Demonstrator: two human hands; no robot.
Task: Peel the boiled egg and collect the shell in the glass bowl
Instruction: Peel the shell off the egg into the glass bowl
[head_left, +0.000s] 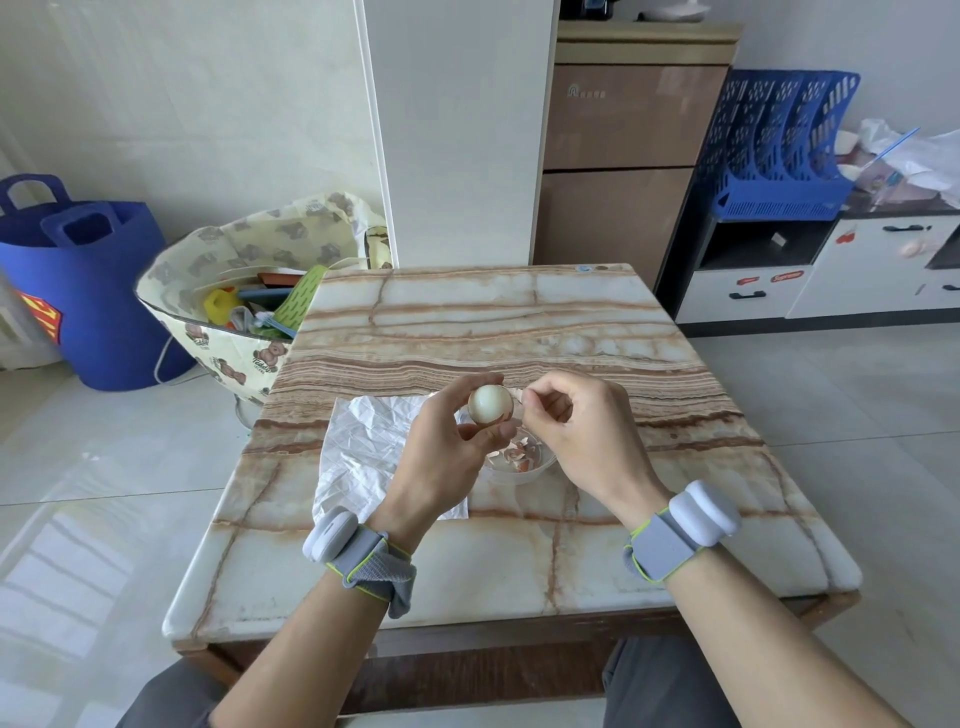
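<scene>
Tiled room, pale walls; in the middle, a marble-topped table (519, 322). On its near half, to the left, a crumpled white paper sheet (363, 452). Just right of it, the glass bowl (543, 470), with brown shell pieces (511, 457) already inside.

Above the bowl's far-left rim, the egg (490, 404): white and bare over most of the visible side, a brownish patch left low down. Gripped by the left hand (441, 462) between thumb below and fingertips above, peeled side up and open to the right for access.

Right hand (582, 436) just beside the egg, fingers curled, thumb and forefinger pinched narrowly together at the egg's right edge. Whether on a flake of shell, too small to tell.

Both held directly over the bowl, presumably for catching loose flakes at once and sparing the table. Well underway, judging by the bare white; remaining shell probably low and on the hidden side.
</scene>
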